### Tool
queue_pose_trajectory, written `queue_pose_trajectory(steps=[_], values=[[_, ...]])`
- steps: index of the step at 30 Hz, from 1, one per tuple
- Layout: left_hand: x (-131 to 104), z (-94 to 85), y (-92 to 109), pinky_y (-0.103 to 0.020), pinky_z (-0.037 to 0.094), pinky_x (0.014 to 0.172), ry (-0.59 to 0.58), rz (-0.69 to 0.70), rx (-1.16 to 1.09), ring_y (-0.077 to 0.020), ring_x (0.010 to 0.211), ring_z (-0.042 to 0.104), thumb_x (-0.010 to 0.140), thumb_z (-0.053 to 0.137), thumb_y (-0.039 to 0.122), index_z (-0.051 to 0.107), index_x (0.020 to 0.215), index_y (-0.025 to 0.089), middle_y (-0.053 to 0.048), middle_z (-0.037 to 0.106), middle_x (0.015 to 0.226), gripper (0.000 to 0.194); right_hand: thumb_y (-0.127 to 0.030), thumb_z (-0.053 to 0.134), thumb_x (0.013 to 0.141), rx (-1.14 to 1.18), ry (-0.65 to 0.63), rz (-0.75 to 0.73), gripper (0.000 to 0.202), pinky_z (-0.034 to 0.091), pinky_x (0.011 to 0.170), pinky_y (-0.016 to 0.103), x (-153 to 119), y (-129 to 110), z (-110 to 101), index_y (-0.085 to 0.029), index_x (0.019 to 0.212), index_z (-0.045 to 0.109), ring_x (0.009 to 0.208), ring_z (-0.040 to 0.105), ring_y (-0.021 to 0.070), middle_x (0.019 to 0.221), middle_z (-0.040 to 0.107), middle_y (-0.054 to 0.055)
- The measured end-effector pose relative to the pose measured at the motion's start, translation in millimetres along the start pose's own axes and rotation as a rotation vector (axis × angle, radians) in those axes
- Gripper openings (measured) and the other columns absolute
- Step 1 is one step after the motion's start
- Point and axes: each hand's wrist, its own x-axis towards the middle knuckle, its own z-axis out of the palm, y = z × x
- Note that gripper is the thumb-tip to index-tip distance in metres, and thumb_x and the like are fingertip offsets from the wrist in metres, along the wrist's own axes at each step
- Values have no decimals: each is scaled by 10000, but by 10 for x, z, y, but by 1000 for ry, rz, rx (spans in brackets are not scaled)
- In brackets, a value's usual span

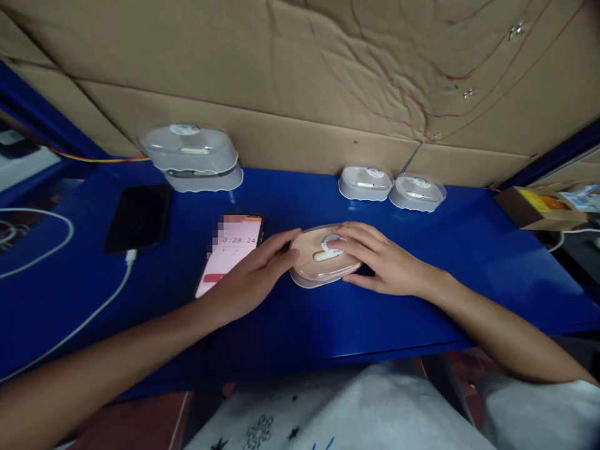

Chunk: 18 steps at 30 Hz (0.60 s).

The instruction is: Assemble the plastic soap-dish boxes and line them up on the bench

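Between my hands is a peach-coloured oval container with a clear lid [307, 265] on the blue table. A white bar and a round white label show at the middle of its lid. My left hand [260, 269] grips the left end, thumb on the lid's edge and fingers along the far side. Across the right end lies my right hand [382, 259], its fingertips over the lid and label and its lower fingers at the near right rim. Both hands are closed around the container.
A phone showing a timer [234, 244] lies by my left forearm. Farther left is a dark phone [138, 219] on a white cable [117, 290]. Grey lidded containers stand at the back, stacked left [201, 153] and paired right [365, 184]. A cardboard box [529, 209] sits far right.
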Motion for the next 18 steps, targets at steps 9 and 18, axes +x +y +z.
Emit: queue_pose_trajectory(steps=[9,18], values=[[-14,-6,-110,-549,330,1308,-71,55,-40,-310,1587,419,986,626,579,519,1503,350,-62,517,1662,575,-175,738,853,-242,-136,369,580,537,1054,572,-303,44,-449,-270,1367,486,1352,597,368,1448,608,132],[24,-45,-55,-553,349,1295,-144,112,-7,-300,1484,544,973,627,556,665,1289,341,-29,655,1484,383,-206,665,931,-670,-437,1193,435,505,921,474,-711,360,-848,-228,1323,478,1274,640,350,1430,573,136]])
